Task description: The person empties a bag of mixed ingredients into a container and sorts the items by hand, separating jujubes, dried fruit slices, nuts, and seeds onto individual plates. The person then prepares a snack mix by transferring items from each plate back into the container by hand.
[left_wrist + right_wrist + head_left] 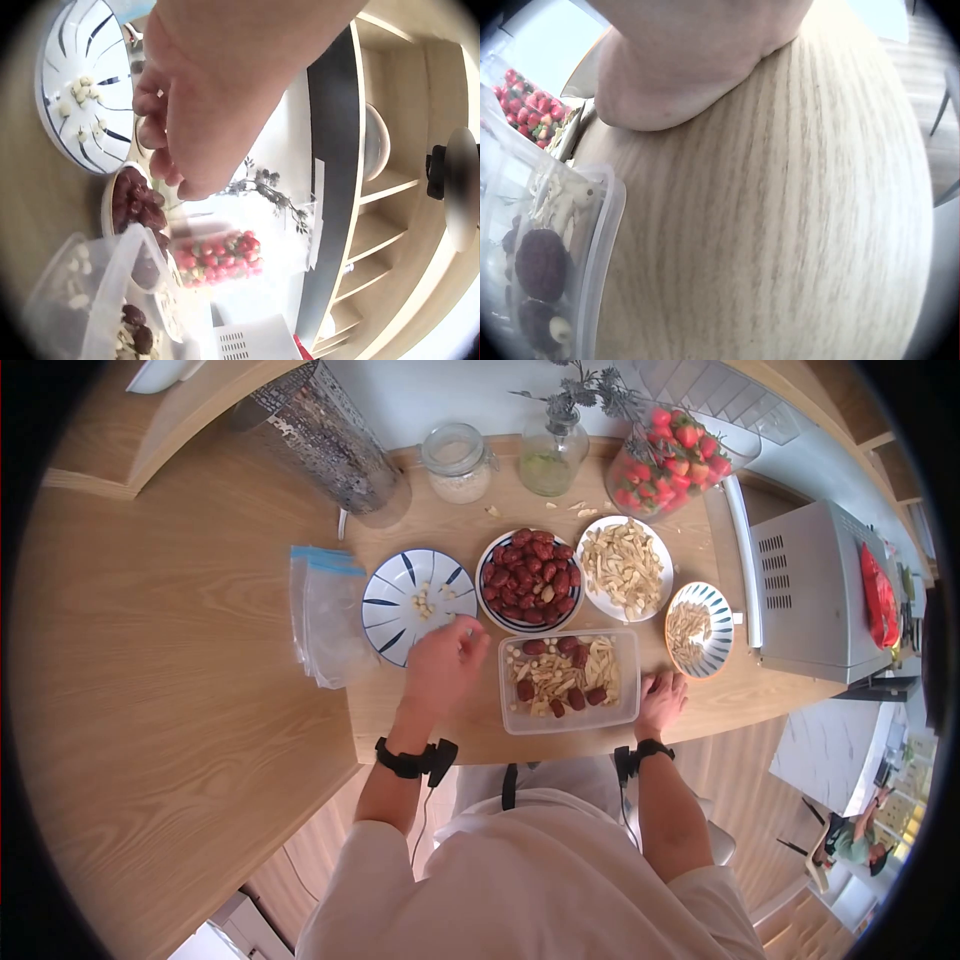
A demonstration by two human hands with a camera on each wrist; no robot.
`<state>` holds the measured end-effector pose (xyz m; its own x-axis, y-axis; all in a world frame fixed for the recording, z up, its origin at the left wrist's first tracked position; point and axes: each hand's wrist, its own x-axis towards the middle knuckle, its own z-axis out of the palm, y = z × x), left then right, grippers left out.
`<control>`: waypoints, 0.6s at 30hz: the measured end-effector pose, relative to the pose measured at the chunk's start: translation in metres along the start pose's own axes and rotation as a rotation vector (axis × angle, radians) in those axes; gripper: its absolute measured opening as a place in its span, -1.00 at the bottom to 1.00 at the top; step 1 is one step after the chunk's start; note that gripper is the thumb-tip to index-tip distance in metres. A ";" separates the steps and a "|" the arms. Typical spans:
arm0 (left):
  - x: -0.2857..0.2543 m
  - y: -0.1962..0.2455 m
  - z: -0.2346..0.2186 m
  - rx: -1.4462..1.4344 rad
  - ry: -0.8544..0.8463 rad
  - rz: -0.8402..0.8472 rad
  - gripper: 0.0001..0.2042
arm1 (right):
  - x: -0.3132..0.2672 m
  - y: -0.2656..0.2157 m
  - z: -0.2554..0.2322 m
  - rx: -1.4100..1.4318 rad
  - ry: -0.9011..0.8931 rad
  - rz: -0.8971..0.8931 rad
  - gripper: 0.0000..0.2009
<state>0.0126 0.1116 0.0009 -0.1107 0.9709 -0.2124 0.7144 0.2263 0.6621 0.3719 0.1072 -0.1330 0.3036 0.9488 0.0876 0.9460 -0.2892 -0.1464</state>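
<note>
My left hand (445,665) hangs over the near right rim of the blue-striped plate (385,615), its fingers curled. A small pale speck shows between those fingers in the left wrist view; I cannot tell whether they pinch it. Several small cream-coloured seeds (424,600) lie on that plate. To the right stands a clear plastic container (507,710) holding red dates (575,699), pale dried slices (600,660) and cream seeds. Beside its right wall, my right hand (660,702) rests on the table with fingers loosely bent and no object visible in it.
Behind the container are a bowl of red dates (528,575) and a plate of dried slices (625,565). A striped bowl (715,650) holds thin pale pieces. Clear zip bags (325,625) lie left. Jars, strawberries (675,455) and a grey appliance (815,590) border the table.
</note>
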 end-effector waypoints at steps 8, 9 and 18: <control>0.014 -0.056 0.016 0.314 0.254 -0.100 -0.48 | 0.000 0.000 0.001 -0.009 0.011 0.004 -0.76; 0.015 -0.059 0.018 0.290 0.242 -0.111 -0.46 | 0.000 0.000 0.000 -0.008 0.010 0.002 -0.77; 0.025 -0.081 0.033 0.145 0.195 -0.027 -0.77 | 0.000 0.001 0.003 -0.012 0.073 -0.038 -0.78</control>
<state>-0.0251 0.1150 -0.0814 -0.2520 0.9647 -0.0766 0.7996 0.2522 0.5451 0.3727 0.1067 -0.1357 0.2745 0.9474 0.1646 0.9581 -0.2550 -0.1301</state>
